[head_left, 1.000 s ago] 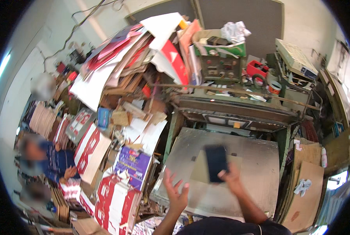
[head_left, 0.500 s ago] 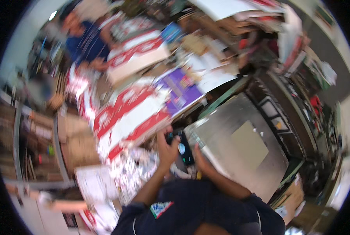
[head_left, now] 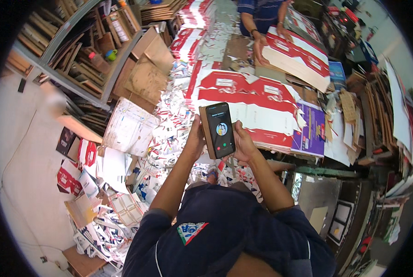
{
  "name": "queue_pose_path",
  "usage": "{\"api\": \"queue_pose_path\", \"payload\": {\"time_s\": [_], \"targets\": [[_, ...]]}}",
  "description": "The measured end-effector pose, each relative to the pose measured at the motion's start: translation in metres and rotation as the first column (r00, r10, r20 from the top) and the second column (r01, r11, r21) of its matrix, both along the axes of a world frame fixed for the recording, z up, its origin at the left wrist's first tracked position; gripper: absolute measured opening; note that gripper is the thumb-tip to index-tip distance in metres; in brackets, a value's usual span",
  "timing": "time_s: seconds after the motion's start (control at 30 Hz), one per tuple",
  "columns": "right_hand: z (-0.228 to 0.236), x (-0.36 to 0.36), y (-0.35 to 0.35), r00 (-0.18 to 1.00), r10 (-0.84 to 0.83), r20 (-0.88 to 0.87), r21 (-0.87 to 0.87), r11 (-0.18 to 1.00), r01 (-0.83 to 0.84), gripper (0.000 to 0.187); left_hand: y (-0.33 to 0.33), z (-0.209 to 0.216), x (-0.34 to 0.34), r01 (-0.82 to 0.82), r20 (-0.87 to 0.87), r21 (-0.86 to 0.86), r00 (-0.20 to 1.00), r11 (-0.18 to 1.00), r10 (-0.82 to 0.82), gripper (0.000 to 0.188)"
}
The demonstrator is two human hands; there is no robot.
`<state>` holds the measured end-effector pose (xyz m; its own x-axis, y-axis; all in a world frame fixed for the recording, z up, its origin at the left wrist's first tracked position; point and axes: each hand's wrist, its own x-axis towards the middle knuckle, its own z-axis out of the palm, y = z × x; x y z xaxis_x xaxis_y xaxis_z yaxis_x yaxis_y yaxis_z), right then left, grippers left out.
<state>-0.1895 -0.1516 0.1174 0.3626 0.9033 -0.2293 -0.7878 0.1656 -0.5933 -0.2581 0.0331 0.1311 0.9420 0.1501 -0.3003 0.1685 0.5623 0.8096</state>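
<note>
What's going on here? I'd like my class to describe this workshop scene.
The person wearing the head camera holds a lit phone in a brown flip case between both hands: the left hand at the case, the right hand at the phone's other edge. Beyond it lies a stack of red-and-white sheets. Farther off, another person has both hands at a similar stack. Paper scraps litter the floor.
</note>
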Motion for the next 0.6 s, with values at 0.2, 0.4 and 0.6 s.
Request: {"api": "queue_pose_path", "payload": {"time_s": [0.2,0.4,0.6], "targets": [[-0.012,0.039,0.048,0.988,0.094,-0.118,-0.045,0.994,-0.1,0.093,0.02,0.012,0.042,0.051,0.201,-0.285,0.98,0.957,0.008,0.09],[-0.037,0.117,0.014,0.985,-0.126,-0.117,-0.136,0.985,0.109,0.088,0.02,0.012,0.152,-0.208,0.173,-0.073,0.961,0.975,0.217,0.081],[-0.103,0.138,-0.078,0.855,-0.503,-0.129,-0.457,0.795,0.399,0.081,0.008,0.02,0.351,-0.612,0.473,0.29,0.76,0.736,0.445,0.082]]}}
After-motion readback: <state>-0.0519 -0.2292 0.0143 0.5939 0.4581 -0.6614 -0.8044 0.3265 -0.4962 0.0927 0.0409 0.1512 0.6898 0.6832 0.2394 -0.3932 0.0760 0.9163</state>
